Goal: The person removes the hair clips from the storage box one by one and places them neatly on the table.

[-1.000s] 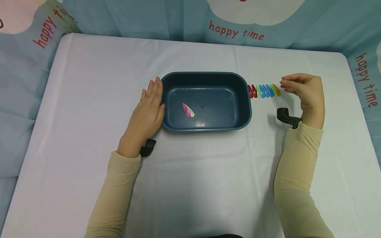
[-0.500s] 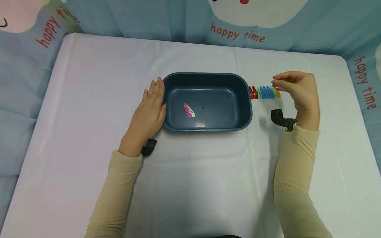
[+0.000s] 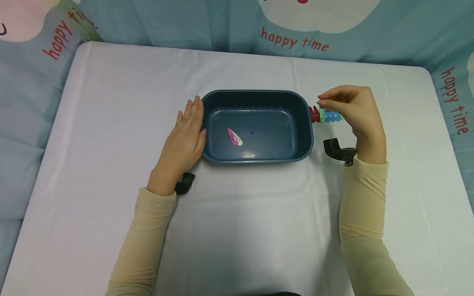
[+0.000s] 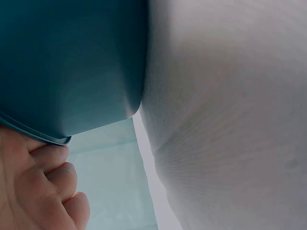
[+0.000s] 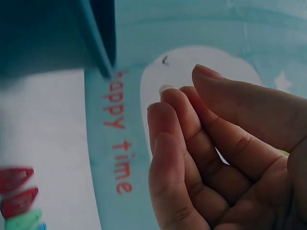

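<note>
In the head view my left hand (image 3: pixel 182 146) lies with straight fingers against the left end of a dark blue plastic box (image 3: pixel 257 160). The left wrist view shows its fingertips (image 4: pixel 62 179) by the rim. A pink hair clip (image 3: pixel 232 136) and a white one (image 3: pixel 240 143), partly overlapping, lie in the box. My right hand (image 3: pixel 352 109) hovers over a row of hair clips, its fingers bent and nothing seen between them. Red clips (image 3: pixel 314 114), a green one (image 3: pixel 322 115) and several blue ones (image 3: pixel 332 116) show; the hand hides the row's right end.
Beneath everything is a white cloth-covered table (image 3: pixel 244 222). A blue curtain (image 3: pixel 177 24) with printed lettering borders its back and sides. The row of clips starts right beside the box's right end.
My right hand has moved left from beyond the row's right end to above the clips, now covering the orange one. My left hand stays against the box.
</note>
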The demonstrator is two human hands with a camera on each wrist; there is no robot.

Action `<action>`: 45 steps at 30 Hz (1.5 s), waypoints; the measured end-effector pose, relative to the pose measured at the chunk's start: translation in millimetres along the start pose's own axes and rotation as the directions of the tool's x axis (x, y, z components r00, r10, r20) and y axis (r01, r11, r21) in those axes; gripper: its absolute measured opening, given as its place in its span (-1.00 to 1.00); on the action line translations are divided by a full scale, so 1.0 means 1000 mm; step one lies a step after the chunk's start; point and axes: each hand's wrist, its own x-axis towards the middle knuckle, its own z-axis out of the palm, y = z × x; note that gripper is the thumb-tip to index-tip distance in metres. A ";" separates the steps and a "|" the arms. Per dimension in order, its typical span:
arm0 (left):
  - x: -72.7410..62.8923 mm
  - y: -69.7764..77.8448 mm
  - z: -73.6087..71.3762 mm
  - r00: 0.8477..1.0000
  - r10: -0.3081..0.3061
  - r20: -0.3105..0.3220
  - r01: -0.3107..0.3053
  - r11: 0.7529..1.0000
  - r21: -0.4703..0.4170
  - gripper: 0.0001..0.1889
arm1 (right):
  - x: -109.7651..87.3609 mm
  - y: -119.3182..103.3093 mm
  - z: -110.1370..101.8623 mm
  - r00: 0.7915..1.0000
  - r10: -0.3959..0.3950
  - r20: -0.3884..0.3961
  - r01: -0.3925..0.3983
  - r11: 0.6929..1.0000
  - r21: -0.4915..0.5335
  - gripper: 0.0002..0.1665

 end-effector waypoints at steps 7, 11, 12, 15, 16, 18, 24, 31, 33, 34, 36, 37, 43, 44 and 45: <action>-0.002 0.000 -0.002 1.000 -0.002 -0.004 0.002 1.000 0.007 -0.38 | -0.001 -0.005 0.014 0.996 -0.025 0.083 0.030 0.998 -0.056 -0.84; -0.002 -0.001 -0.003 1.000 0.000 -0.007 0.000 1.000 0.010 -0.38 | -0.001 -0.007 0.020 0.992 -0.049 0.116 0.057 0.996 -0.068 -0.84; -0.003 -0.001 -0.003 1.000 0.001 -0.011 -0.001 1.000 0.011 -0.38 | -0.001 -0.008 0.021 0.991 -0.050 0.124 0.059 0.996 -0.069 -0.83; -0.003 -0.001 -0.002 1.000 0.002 -0.008 -0.002 1.000 0.000 -0.38 | -0.002 -0.009 0.022 0.989 -0.046 0.141 0.058 0.995 -0.083 -0.82; -0.003 -0.001 -0.002 1.000 0.000 -0.006 0.000 1.000 -0.002 -0.38 | -0.002 -0.009 0.023 0.989 -0.041 0.145 0.055 0.994 -0.090 -0.81; -0.004 -0.001 -0.001 1.000 -0.004 -0.001 0.004 1.000 -0.002 -0.38 | -0.003 -0.011 0.023 0.988 -0.027 0.152 0.043 0.994 -0.101 -0.80; -0.005 -0.001 0.000 1.000 -0.008 -0.001 0.008 1.000 0.004 -0.38 | -0.002 -0.020 0.029 0.981 -0.014 0.191 0.047 0.984 -0.169 -0.82; -0.002 -0.002 0.000 1.000 0.003 -0.004 -0.003 1.000 0.006 -0.38 | 0.002 -0.037 0.045 0.961 -0.020 0.276 0.115 0.937 -0.331 -0.77; -0.001 -0.001 0.000 1.000 0.002 0.000 -0.002 1.000 0.006 -0.38 | 0.003 -0.041 0.050 0.955 -0.018 0.297 0.128 0.926 -0.355 -0.77; 0.000 -0.001 0.000 1.000 0.001 0.003 -0.001 1.000 0.006 -0.37 | 0.004 -0.042 0.052 0.950 -0.020 0.311 0.138 0.923 -0.360 -0.77; 0.000 -0.001 0.000 1.000 -0.001 0.005 0.001 1.000 0.008 -0.37 | 0.006 -0.044 0.058 0.938 -0.023 0.346 0.156 0.919 -0.363 -0.78; 0.000 0.000 0.000 1.000 -0.001 0.005 0.001 1.000 0.008 -0.37 | 0.007 -0.045 0.062 0.932 -0.021 0.362 0.161 0.919 -0.361 -0.78; -0.001 0.000 -0.001 1.000 0.003 0.000 -0.003 1.000 0.013 -0.37 | 0.013 -0.046 0.085 0.888 -0.031 0.459 0.206 0.919 -0.336 -0.83; -0.001 0.000 -0.002 1.000 0.003 0.000 -0.003 1.000 0.013 -0.37 | 0.014 -0.046 0.088 0.878 -0.037 0.476 0.220 0.916 -0.334 -0.84; -0.001 0.000 -0.002 1.000 0.003 -0.001 -0.003 1.000 0.013 -0.37 | 0.015 -0.046 0.092 0.869 -0.041 0.493 0.230 0.916 -0.329 -0.84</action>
